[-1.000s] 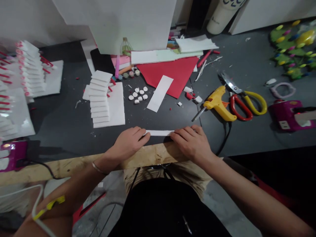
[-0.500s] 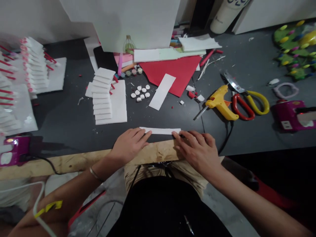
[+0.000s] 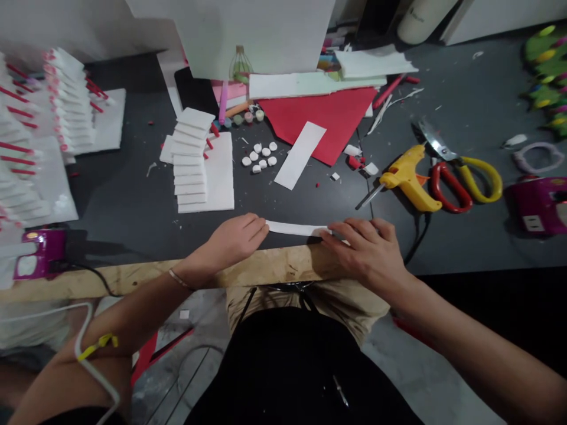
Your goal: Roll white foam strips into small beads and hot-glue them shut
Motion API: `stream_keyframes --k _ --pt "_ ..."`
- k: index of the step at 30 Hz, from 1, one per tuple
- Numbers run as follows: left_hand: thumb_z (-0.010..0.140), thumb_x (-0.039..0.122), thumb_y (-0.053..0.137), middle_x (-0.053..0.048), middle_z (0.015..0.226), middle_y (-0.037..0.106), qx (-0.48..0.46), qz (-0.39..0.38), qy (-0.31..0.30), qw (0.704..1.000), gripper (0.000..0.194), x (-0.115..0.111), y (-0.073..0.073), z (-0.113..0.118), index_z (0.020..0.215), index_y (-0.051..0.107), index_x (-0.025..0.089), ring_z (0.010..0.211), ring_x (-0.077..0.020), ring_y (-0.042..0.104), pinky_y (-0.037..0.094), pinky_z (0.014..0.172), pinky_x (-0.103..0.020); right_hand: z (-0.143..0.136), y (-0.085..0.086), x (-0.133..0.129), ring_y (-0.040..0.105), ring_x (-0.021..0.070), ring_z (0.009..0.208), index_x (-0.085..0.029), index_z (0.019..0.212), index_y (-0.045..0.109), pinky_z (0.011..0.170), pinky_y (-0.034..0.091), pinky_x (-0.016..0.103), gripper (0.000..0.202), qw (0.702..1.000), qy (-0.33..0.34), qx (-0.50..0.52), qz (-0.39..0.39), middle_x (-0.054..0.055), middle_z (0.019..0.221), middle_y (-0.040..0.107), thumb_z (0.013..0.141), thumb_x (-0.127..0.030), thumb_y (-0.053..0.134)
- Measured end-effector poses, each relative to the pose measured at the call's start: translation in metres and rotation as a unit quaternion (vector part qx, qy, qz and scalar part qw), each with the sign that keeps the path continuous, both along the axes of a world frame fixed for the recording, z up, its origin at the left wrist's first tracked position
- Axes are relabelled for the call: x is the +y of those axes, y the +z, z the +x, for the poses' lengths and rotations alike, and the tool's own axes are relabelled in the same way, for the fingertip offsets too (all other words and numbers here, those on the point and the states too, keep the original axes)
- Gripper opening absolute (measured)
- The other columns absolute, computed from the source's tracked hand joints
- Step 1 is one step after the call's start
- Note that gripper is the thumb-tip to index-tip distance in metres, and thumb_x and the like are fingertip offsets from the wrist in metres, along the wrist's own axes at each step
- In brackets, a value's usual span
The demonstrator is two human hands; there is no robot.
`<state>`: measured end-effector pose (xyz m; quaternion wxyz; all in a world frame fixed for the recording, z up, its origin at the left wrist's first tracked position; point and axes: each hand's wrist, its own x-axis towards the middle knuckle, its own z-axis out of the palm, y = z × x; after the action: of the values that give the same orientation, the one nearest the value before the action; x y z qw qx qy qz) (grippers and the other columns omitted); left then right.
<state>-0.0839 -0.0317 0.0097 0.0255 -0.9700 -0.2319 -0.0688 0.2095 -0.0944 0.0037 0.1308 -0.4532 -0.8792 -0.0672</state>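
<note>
A narrow white strip (image 3: 296, 229), perhaps paper or thin foam, stretches between my hands just above the table's front edge. My left hand (image 3: 237, 239) pinches its left end, the fingers closed together. At the other end my right hand (image 3: 365, 245) grips the strip between thumb and fingers. Beyond it, a wider white strip (image 3: 299, 156) lies slanting, partly over a red sheet (image 3: 325, 115). Several small white discs (image 3: 261, 156) sit in a cluster to its left.
A yellow glue gun (image 3: 411, 180) and scissors with red and yellow handles (image 3: 452, 180) lie at right. Stacked white stair-like pieces (image 3: 190, 168) stand at left. Purple power boxes (image 3: 42, 254) sit near both sides. A wooden strip (image 3: 283, 265) runs along the front edge.
My left hand's fingers have closed on the strip's left end, where they were pressing along it before. The strip now bows slightly. The whole view has shifted a little.
</note>
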Motion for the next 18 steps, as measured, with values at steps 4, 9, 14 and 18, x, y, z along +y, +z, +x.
stream_keyframes --k 4,9,14,18 --pt "0.094 0.011 0.05 -0.008 0.084 0.069 -0.095 -0.011 0.063 0.993 0.016 -0.002 -0.005 0.007 0.086 0.064 0.012 0.079 -0.0187 0.06 0.051 0.072 -0.031 -0.008 -0.002 0.004 0.057 0.0219 0.1 -0.029 0.101 0.068 0.087 0.03 0.038 0.016 1.0 -0.012 0.012 -0.006 0.0 0.107 0.073 0.098 -0.029 0.053" --pt "0.093 0.011 0.049 -0.006 0.078 0.067 -0.12 -0.017 0.087 0.989 0.017 -0.001 -0.007 0.01 0.082 0.062 0.014 0.073 -0.0179 0.058 0.049 0.068 -0.031 -0.011 -0.002 0.012 0.054 0.0194 0.093 -0.025 0.094 0.067 0.086 0.03 0.037 0.016 0.998 0.014 -0.041 0.043 -0.001 0.099 0.074 0.096 -0.017 0.053" --pt "0.097 0.022 0.052 -0.006 0.084 0.07 -0.066 0.024 0.063 0.996 0.015 -0.002 -0.012 0.002 0.097 0.065 0.015 0.077 -0.0182 0.061 0.047 0.067 -0.031 -0.01 -0.003 0.015 0.051 0.0188 0.092 -0.021 0.091 0.066 0.085 0.03 0.036 0.013 0.996 0.026 -0.029 0.08 0.0 0.097 0.074 0.095 -0.015 0.054" --pt "0.097 0.016 0.049 -0.005 0.088 0.07 -0.061 0.074 0.053 0.994 0.018 -0.005 -0.016 -0.003 0.098 0.067 0.016 0.083 -0.0172 0.062 0.046 0.069 -0.029 -0.014 -0.002 0.015 0.05 0.0174 0.084 -0.021 0.086 0.064 0.084 0.03 0.035 0.011 0.996 0.006 -0.025 0.083 -0.001 0.09 0.074 0.093 -0.019 0.057"
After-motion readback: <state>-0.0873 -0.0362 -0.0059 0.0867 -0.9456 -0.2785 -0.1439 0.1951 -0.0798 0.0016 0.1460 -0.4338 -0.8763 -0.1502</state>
